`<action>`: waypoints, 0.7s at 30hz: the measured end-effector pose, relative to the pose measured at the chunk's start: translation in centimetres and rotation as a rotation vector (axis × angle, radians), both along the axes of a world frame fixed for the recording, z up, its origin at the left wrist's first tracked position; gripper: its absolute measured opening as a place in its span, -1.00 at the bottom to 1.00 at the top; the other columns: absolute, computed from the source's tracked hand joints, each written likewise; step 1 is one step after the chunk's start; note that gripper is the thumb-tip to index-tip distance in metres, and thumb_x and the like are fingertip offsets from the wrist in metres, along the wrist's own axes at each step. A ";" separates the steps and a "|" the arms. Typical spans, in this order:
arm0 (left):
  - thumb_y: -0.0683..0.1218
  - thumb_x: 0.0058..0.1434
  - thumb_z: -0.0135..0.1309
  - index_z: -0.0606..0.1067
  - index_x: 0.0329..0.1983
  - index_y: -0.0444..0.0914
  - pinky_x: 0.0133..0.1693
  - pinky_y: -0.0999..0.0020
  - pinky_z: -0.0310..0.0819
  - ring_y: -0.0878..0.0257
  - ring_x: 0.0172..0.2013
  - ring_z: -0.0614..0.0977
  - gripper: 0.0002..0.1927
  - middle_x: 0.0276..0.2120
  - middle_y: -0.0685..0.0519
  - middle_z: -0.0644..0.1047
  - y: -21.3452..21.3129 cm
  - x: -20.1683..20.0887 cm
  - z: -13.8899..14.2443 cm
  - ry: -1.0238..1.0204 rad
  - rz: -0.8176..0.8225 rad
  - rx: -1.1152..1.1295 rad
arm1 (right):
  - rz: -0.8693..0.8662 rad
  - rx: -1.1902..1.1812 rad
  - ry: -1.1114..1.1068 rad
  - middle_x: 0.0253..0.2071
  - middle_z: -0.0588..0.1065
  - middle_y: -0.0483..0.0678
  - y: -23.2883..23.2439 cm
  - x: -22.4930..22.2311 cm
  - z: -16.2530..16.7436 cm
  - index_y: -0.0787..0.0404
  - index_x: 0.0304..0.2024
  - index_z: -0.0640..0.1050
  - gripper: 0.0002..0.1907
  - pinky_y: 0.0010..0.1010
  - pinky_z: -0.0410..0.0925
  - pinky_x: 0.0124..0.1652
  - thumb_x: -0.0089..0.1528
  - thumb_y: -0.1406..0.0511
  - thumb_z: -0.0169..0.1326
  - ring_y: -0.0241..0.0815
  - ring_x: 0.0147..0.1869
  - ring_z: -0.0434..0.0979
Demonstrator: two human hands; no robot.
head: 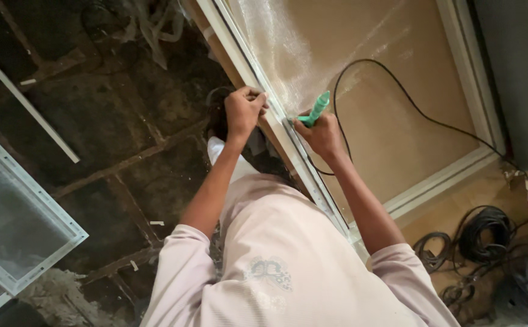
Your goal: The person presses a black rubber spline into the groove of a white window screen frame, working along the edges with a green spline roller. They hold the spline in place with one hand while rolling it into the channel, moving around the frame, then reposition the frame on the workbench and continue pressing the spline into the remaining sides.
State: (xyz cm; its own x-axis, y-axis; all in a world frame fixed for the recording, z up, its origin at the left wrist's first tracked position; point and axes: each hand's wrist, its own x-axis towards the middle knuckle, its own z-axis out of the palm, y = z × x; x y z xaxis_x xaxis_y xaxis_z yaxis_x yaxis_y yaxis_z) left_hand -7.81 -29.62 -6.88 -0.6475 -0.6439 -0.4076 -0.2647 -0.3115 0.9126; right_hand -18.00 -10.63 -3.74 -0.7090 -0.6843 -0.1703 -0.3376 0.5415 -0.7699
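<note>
**Two hands at the edge of a white screen frame**

At far left a second white-framed mesh panel [16, 224] lies on the dark, cracked floor [106, 133], with a loose white strip [25, 103] slanting across the floor above it. Small white scraps dot the floor nearer the person.

Moving right, the left hand [242, 111] has its grip closed, fingers curled together and pinched onto the outer edge of the white frame rail [276, 130], which runs diagonally from top centre down toward the person's pale pink shirt [288, 260]. What, if anything, sits inside those curled fingers cannot be told.

Just across the rail, the right hand [321, 134] is clamped around a green-handled tool [317, 109]. The handle rises out of the top of the fist, tilted up and to the right; its working end points down to the rail at the inner side, hidden by the fingers. The two hands sit near each other, the rail between them.

Right of the tool, pale mesh [288, 54] lies over a tan board [397, 121] inside the frame. A black cable [391, 79] loops across the board from behind the right hand and runs off right. Coiled black cables [488, 236] lie at lower right.
</note>
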 end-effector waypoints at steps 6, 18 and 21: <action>-0.20 0.22 0.21 0.59 -0.34 -0.44 -0.54 0.42 0.58 0.33 -0.57 0.67 -0.85 -0.54 -0.03 0.64 0.1 -0.1 -0.5 0.008 0.030 0.073 | 0.011 0.011 0.012 -0.46 0.58 0.16 -4.7 -2.5 -0.3 0.33 -0.30 0.66 -0.73 -0.25 0.44 -0.35 0.15 0.22 0.35 -0.14 -0.42 0.64; -0.15 0.28 0.22 0.59 -0.35 -0.37 -0.58 0.44 0.48 0.37 -0.63 0.62 -0.84 -0.58 0.02 0.61 -4.3 -2.0 1.1 0.021 0.018 -0.142 | -0.009 -0.001 0.009 -0.44 0.60 0.14 -5.4 -1.8 0.8 0.26 -0.25 0.69 -0.75 -0.27 0.46 -0.32 0.18 0.20 0.33 -0.14 -0.39 0.67; -0.17 0.25 0.20 0.59 -0.37 -0.35 -0.57 0.46 0.50 0.38 -0.63 0.63 -0.87 -0.58 0.04 0.62 -5.9 -2.9 0.7 0.020 0.005 -0.207 | 0.012 -0.010 -0.006 -0.44 0.60 0.12 -5.5 -2.2 0.1 0.25 -0.22 0.69 -0.76 -0.28 0.45 -0.32 0.19 0.20 0.32 -0.14 -0.38 0.66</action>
